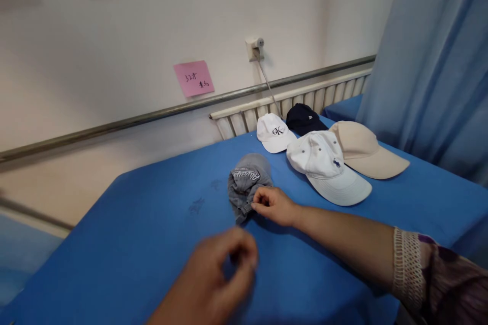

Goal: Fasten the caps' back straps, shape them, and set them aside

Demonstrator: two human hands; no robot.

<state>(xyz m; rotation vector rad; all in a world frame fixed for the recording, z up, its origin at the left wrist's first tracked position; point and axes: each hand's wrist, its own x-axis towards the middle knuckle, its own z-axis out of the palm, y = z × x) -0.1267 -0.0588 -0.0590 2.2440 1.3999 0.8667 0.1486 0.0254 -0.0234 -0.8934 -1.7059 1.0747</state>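
Observation:
A grey baseball cap (249,175) with white lettering lies crumpled on the blue-covered surface. My right hand (274,205) pinches the cap's near edge by the strap, thumb and fingers closed on it. Nearer to me, my left hand (217,274) is raised apart from the cap, slightly blurred. Its thumb and forefinger curl together into a ring, with nothing visible in them. To the right of the grey cap sit a white cap with black letters (273,132), a dark navy cap (303,119), a white cap with a small blue emblem (324,162) and a beige cap (362,147).
The blue cover (152,244) spreads over the whole surface, with dark smudges left of the grey cap. Behind it are a metal rail (152,116), a radiator (328,94), a plugged-in socket (254,51) and a pink note (194,78). A blue curtain (430,61) hangs at right.

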